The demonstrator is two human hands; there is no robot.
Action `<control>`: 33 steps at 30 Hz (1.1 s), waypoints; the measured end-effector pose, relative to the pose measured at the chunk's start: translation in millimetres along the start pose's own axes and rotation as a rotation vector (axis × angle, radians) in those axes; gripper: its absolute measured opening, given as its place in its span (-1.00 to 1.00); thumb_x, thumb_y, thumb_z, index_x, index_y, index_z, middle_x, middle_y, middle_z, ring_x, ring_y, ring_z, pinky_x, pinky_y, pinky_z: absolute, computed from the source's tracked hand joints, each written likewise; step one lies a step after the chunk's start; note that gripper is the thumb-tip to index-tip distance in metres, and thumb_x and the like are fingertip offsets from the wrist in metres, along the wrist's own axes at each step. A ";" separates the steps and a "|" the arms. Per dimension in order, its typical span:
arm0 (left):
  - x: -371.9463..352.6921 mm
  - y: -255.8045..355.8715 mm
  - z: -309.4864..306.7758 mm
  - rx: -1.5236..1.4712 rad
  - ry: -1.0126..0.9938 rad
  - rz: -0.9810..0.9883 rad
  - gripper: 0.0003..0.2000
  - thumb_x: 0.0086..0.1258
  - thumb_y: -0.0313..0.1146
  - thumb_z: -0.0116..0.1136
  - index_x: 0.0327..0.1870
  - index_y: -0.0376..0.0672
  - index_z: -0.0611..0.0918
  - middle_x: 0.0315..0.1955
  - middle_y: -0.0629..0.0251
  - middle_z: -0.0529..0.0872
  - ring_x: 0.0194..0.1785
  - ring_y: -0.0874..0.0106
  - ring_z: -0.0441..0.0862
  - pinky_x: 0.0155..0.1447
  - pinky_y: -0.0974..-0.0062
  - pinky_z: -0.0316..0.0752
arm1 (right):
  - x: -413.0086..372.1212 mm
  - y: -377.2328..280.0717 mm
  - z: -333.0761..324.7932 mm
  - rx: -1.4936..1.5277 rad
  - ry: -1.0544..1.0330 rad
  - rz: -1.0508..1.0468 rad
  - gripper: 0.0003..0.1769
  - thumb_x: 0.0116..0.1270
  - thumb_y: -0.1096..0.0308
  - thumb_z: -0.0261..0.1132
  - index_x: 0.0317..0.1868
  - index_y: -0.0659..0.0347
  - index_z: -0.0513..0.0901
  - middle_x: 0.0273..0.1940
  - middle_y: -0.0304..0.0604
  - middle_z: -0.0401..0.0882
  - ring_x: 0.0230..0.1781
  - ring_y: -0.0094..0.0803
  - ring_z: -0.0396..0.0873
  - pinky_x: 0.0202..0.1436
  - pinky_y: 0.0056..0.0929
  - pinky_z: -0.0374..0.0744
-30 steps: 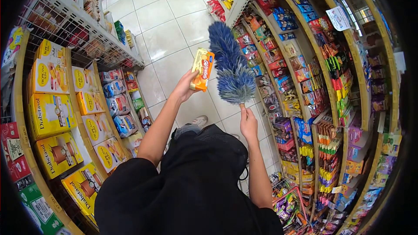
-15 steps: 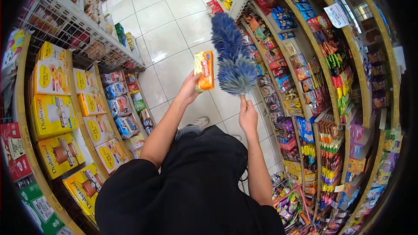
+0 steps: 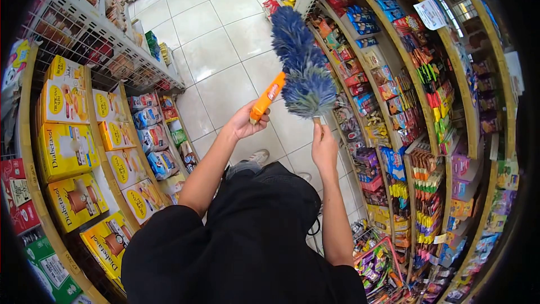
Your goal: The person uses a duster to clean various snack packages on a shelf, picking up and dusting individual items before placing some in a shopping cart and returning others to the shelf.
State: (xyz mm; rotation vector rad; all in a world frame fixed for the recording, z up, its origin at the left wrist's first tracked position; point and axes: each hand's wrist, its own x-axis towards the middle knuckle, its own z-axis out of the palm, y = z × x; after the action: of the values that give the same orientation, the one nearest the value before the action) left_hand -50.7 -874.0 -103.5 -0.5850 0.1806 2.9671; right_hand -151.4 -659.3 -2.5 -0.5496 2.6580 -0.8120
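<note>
An orange packet (image 3: 268,98) is held by its lower end in my left hand (image 3: 248,121), its narrow side facing up and its upper end against the duster. My right hand (image 3: 324,145) is closed around the wooden handle of a feather duster (image 3: 304,65). The duster's blue and grey feathers point up and away from me, just right of the packet. Both hands are above the tiled floor.
Shelves of yellow boxes (image 3: 70,147) stand on the left, beside a white mesh rack (image 3: 107,28). Curved shelves of snack packets (image 3: 427,79) line the right. A red-rimmed basket (image 3: 388,247) of packets sits low at the right. My shoe (image 3: 259,156) shows on the floor.
The orange packet has turned in my left hand from its broad face to its narrow side and now tilts towards the duster. The duster has shifted slightly and touches or overlaps the packet.
</note>
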 end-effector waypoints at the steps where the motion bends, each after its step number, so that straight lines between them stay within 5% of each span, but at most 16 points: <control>1: 2.9 1.0 0.7 -0.160 -0.064 -0.015 -0.72 0.46 -0.12 -0.11 -0.11 -0.16 0.46 -0.41 0.36 0.51 -0.40 0.55 0.46 -0.34 0.64 0.43 | -1.3 1.5 -1.7 0.024 -0.016 0.037 -0.62 0.43 0.09 -0.03 -0.25 0.27 0.49 -0.41 0.19 0.54 -0.34 0.16 0.51 -0.32 -0.05 0.40; 5: 19.7 4.2 11.5 -0.360 -0.157 0.078 -0.70 0.47 -0.11 -0.17 -0.10 -0.16 0.48 -0.40 0.34 0.53 -0.39 0.52 0.48 -0.26 0.55 0.47 | -33.2 -1.7 -15.2 0.099 -0.051 -0.041 -0.67 0.42 0.09 -0.03 -0.27 0.20 0.45 -0.51 0.19 0.54 -0.41 0.21 0.52 -0.38 0.06 0.39; 9: 37.2 9.3 19.3 -0.030 0.017 0.267 -0.61 0.49 -0.13 -0.31 0.00 -0.21 0.52 -0.09 0.16 0.65 -0.04 0.29 0.60 0.11 0.25 0.48 | -51.3 -4.4 -16.1 0.023 -0.135 -0.042 -0.68 0.43 0.09 -0.04 -0.24 0.18 0.42 -0.50 0.20 0.55 -0.41 0.23 0.52 -0.39 0.07 0.40; 13: 52.8 31.8 7.7 -0.124 -0.255 0.411 -0.60 0.48 -0.10 -0.29 -0.02 -0.23 0.52 -0.15 0.19 0.65 -0.11 0.31 0.61 0.08 0.27 0.50 | -62.5 -9.5 -11.8 -0.034 -0.161 0.001 -0.69 0.42 0.08 -0.04 -0.22 0.17 0.40 -0.49 0.22 0.55 -0.40 0.25 0.51 -0.36 0.11 0.40; 17: 41.8 2.6 47.1 0.022 0.040 0.286 -0.65 0.49 -0.12 -0.28 -0.13 -0.18 0.53 -0.26 0.27 0.65 -0.22 0.36 0.61 0.01 0.34 0.52 | -63.4 1.7 -1.5 -0.061 -0.107 0.022 -0.70 0.42 0.09 -0.05 -0.19 0.16 0.39 -0.50 0.24 0.55 -0.41 0.25 0.52 -0.35 0.13 0.41; 20: 33.6 -23.5 52.0 -0.131 -0.247 0.159 -0.62 0.50 -0.11 -0.34 -0.08 -0.13 0.54 -0.25 0.31 0.67 -0.21 0.37 0.60 -0.03 0.31 0.51 | -52.3 10.0 -1.3 -0.022 -0.076 0.064 -0.71 0.42 0.09 -0.04 -0.16 0.15 0.40 -0.50 0.25 0.55 -0.41 0.26 0.52 -0.34 0.13 0.41; 21: 35.3 -27.8 56.9 -0.118 -0.108 0.208 -0.65 0.46 -0.09 -0.22 -0.21 -0.18 0.54 -0.38 0.30 0.64 -0.30 0.37 0.59 -0.08 0.38 0.53 | -48.6 10.8 -1.8 -0.001 -0.071 0.072 -0.71 0.42 0.09 -0.04 -0.15 0.15 0.40 -0.50 0.25 0.55 -0.41 0.26 0.51 -0.33 0.14 0.41; 24: 99.0 -3.7 -47.8 -0.021 -0.082 0.244 -0.65 0.43 -0.10 -0.22 -0.21 -0.19 0.54 -0.41 0.27 0.65 -0.31 0.35 0.60 -0.08 0.36 0.54 | -64.6 3.6 -8.4 -0.035 -0.079 0.032 -0.70 0.42 0.09 -0.05 -0.14 0.16 0.40 -0.48 0.26 0.55 -0.39 0.27 0.51 -0.31 0.14 0.41; 25: 54.8 -9.7 41.0 0.017 0.247 0.277 -0.64 0.41 -0.12 -0.24 -0.19 -0.21 0.54 -0.42 0.23 0.66 -0.32 0.34 0.61 -0.08 0.34 0.55 | -70.9 2.0 -8.5 -0.037 -0.105 0.039 -0.69 0.42 0.09 -0.05 -0.14 0.16 0.40 -0.48 0.26 0.55 -0.39 0.27 0.52 -0.31 0.14 0.41; 28: 58.6 -8.3 34.9 0.073 0.162 0.352 -0.62 0.41 -0.12 -0.26 -0.17 -0.24 0.55 -0.36 0.20 0.67 -0.31 0.33 0.62 -0.08 0.34 0.55 | -76.2 0.8 -6.5 -0.065 -0.142 0.056 -0.68 0.42 0.09 -0.06 -0.13 0.17 0.41 -0.46 0.27 0.56 -0.36 0.27 0.52 -0.29 0.13 0.42; 29: 53.4 -16.7 37.1 0.064 0.240 0.239 -0.61 0.41 -0.14 -0.26 -0.13 -0.27 0.54 -0.36 0.20 0.65 -0.35 0.33 0.60 -0.12 0.35 0.56 | -65.7 3.0 -4.1 -0.087 -0.119 0.066 -0.68 0.42 0.09 -0.06 -0.13 0.18 0.41 -0.46 0.27 0.56 -0.35 0.26 0.52 -0.29 0.13 0.42; 33: 51.5 -22.0 34.8 -0.135 0.118 0.283 -0.75 0.30 -0.30 -0.02 -0.07 -0.20 0.50 -0.34 0.22 0.56 -0.31 0.37 0.53 -0.13 0.35 0.50 | -32.9 14.5 0.6 -0.026 -0.025 0.068 -0.64 0.42 0.07 -0.06 -0.19 0.22 0.45 -0.48 0.25 0.55 -0.35 0.25 0.52 -0.30 0.10 0.42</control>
State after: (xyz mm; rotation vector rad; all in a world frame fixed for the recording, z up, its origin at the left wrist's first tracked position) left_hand -108.0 -843.0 -93.4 -0.8146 0.0776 3.2377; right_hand -126.2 -633.9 -5.7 -0.4690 2.6525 -0.7479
